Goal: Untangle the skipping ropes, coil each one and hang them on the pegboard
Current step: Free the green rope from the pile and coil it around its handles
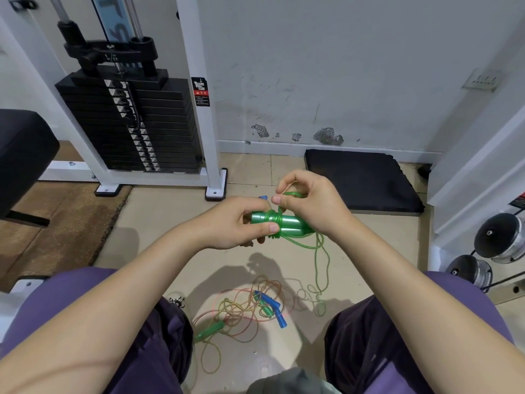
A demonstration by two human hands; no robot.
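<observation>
left hand, right hand, green rope

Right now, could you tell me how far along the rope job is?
Nothing is hung yet. The hands, left and right, are winding the green rope around its handles. The tangled ropes on the floor remain.

The left hand covers the left ends of the green handles; the right hand hides their right ends. The small blue object behind the fingers is unidentifiable. The warning label text is illegible. The dumbbells are cropped at the right edge.
</observation>
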